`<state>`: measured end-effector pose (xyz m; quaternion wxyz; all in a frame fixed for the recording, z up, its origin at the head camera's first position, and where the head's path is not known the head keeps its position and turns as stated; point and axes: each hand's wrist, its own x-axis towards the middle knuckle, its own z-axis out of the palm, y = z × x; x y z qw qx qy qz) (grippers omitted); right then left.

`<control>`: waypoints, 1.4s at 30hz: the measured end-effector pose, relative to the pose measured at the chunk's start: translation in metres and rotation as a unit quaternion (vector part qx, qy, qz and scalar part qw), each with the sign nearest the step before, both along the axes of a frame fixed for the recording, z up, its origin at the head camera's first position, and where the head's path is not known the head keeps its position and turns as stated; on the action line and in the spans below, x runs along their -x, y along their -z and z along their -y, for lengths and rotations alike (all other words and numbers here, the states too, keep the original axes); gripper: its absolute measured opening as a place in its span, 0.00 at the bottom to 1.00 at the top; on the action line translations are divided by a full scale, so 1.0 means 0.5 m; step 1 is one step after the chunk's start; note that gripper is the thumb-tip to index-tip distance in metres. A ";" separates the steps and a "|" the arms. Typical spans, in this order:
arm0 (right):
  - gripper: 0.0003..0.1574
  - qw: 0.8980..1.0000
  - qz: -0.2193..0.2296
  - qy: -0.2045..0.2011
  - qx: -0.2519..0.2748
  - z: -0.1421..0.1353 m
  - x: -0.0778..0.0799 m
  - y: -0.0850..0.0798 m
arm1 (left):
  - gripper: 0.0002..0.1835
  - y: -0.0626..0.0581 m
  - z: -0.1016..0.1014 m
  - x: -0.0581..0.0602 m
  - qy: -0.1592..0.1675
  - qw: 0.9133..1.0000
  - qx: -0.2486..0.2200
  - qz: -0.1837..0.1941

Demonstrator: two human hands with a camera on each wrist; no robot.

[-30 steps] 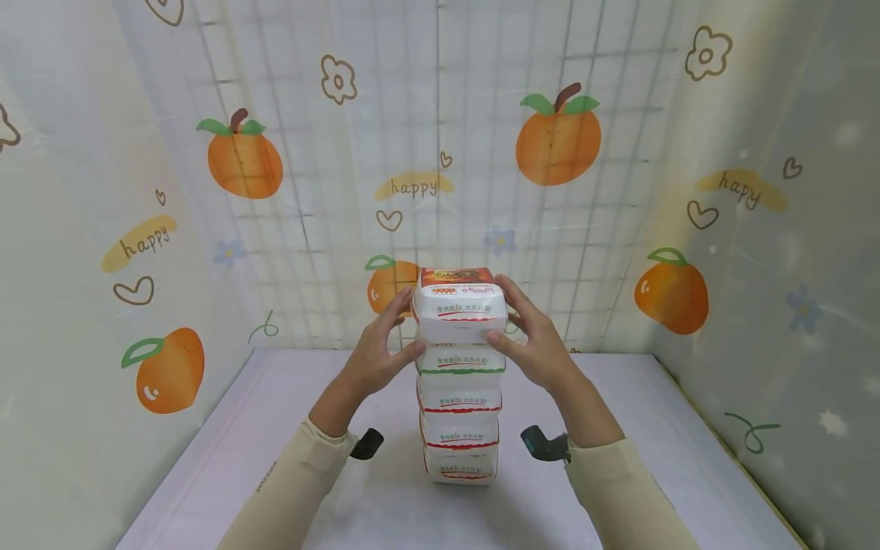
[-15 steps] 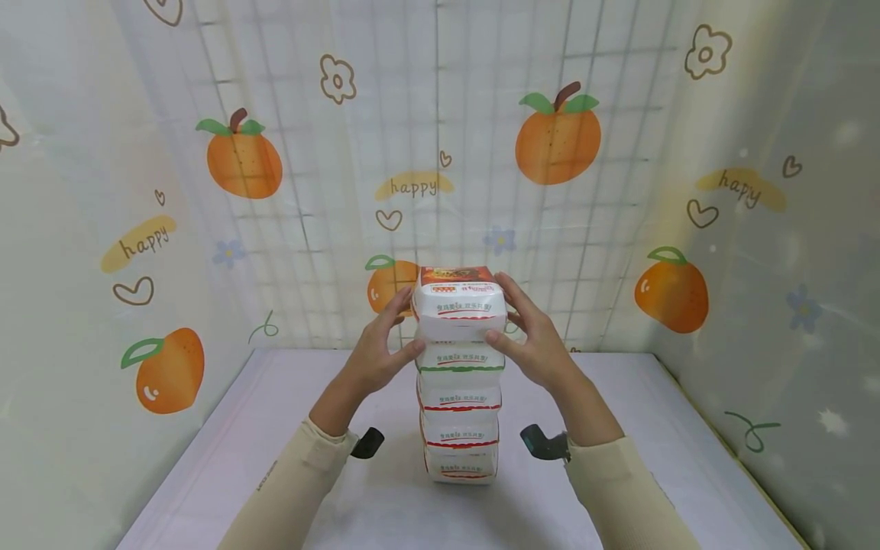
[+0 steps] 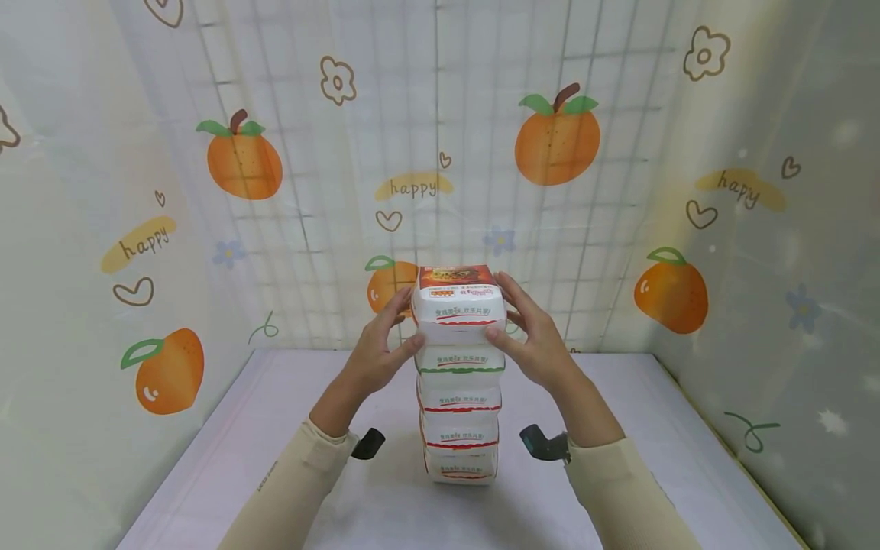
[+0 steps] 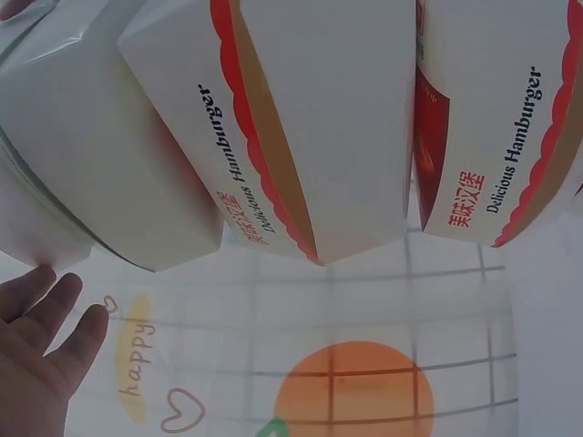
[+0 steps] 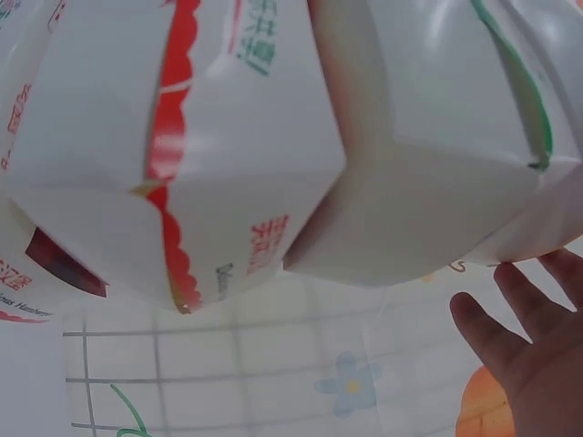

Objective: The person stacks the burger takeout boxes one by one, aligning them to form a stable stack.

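Observation:
Several white paper hamburger boxes are stacked in one column, standing upright in the middle of the head view. The top hamburger box (image 3: 459, 312) has a red printed lid and red trim; the box under it (image 3: 461, 359) has green trim. My left hand (image 3: 376, 347) holds the top box by its left side, thumb near its lower front corner. From the right side my right hand (image 3: 535, 347) holds the same box, its thumb on the lower front. Both wrist views show fingertips against the upper boxes, beside the lower boxes (image 4: 337, 118) with their "Delicious Hamburger" print.
The column stands on a white table (image 3: 275, 428). Behind and at both sides hangs a pale curtain (image 3: 474, 92) printed with oranges and hearts, a wire grid showing through it. A dark wrist camera (image 3: 543, 443) sits at each cuff.
The top box's front has dropped very slightly since half a second ago, and a bit more of its lid shows. Both hands and the lower boxes stay nearly still.

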<state>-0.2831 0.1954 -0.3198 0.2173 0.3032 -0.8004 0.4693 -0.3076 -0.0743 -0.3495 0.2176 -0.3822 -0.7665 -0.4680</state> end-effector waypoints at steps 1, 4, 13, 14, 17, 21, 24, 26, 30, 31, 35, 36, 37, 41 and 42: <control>0.50 1.000 0.003 0.001 0.000 0.001 -0.003 -0.002 | 0.41 0.000 0.001 0.000 0.001 1.000 -0.001 -0.002; 0.50 1.000 0.007 0.000 0.001 0.006 -0.017 -0.012 | 0.40 0.000 0.001 0.001 0.001 1.000 -0.001 -0.006; 0.51 1.000 -0.006 -0.009 0.007 0.002 -0.016 -0.004 | 0.44 -0.008 0.001 -0.012 -0.004 1.000 0.001 -0.010; 0.51 1.000 -0.009 -0.009 0.009 0.000 -0.014 -0.001 | 0.44 -0.008 0.000 -0.014 -0.004 1.000 0.001 -0.010; 0.50 1.000 -0.016 -0.011 0.012 -0.003 -0.010 0.005 | 0.43 -0.010 -0.001 -0.017 -0.005 1.000 0.001 -0.011; 0.50 1.000 -0.022 -0.012 0.011 -0.004 -0.010 0.008 | 0.42 -0.008 -0.001 -0.018 -0.006 1.000 0.002 -0.013; 0.50 1.000 -0.022 -0.013 0.011 -0.004 -0.012 0.009 | 0.42 -0.005 0.000 -0.018 -0.008 1.000 0.004 -0.011; 0.50 1.000 -0.020 -0.013 0.010 -0.004 -0.013 0.009 | 0.41 -0.003 0.001 -0.017 -0.009 1.000 0.006 -0.009; 0.51 1.000 -0.019 -0.017 0.011 -0.004 -0.013 0.009 | 0.42 0.001 0.004 -0.015 -0.009 1.000 0.008 -0.007; 0.51 1.000 -0.018 -0.018 0.012 -0.005 -0.013 0.009 | 0.42 0.002 0.003 -0.015 -0.009 1.000 0.009 -0.008; 0.51 1.000 -0.016 -0.018 0.013 -0.006 -0.009 0.012 | 0.43 0.004 0.005 -0.011 -0.010 1.000 0.008 -0.009; 0.51 1.000 -0.014 -0.016 0.013 -0.006 -0.008 0.013 | 0.43 0.005 0.005 -0.010 -0.010 1.000 0.007 -0.009; 0.51 1.000 -0.013 -0.014 0.012 -0.006 -0.008 0.015 | 0.43 0.005 0.006 -0.010 -0.009 1.000 0.006 -0.010; 0.51 1.000 -0.008 -0.009 0.009 -0.005 -0.007 0.020 | 0.43 0.007 0.008 -0.007 -0.007 1.000 0.001 -0.012; 0.51 1.000 -0.009 -0.010 0.009 -0.005 -0.007 0.020 | 0.43 0.008 0.008 -0.006 -0.006 1.000 0.000 -0.012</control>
